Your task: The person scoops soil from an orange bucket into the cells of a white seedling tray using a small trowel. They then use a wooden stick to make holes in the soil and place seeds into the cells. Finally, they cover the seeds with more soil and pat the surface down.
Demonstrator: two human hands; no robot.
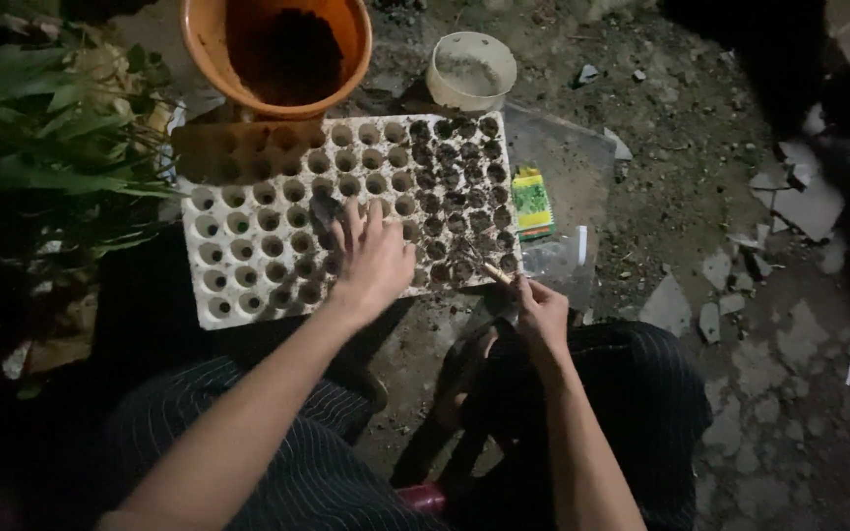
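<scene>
From the head camera, looking down past striped trouser knees, a white seedling tray (248,280) lies flat on the dirt ground, its many round cells in rows; the cells toward the right are dark with soil, those on the left and middle look empty. The left hand (374,258) lies palm down on the tray with fingers spread wide, holding nothing, pressing on the cells about mid-tray. The right hand (540,313) sits just off the tray's near right corner, pinched narrow around a thin pale stick (494,272) whose tip points into the filled cells there. Beyond the tray stand an orange bucket (211,59) with dark soil in it and a small white pot (471,71); a green and yellow seed packet (531,201) lies just beside the tray's right edge, and leafy plants (41,147) crowd the left. The tray looks like thin moulded plastic: light, bendy, likely to sag where soil weighs it, so I would grip it by two opposite edges rather than one corner. The stick seems stiff and light, fine for a fingertip pinch.
</scene>
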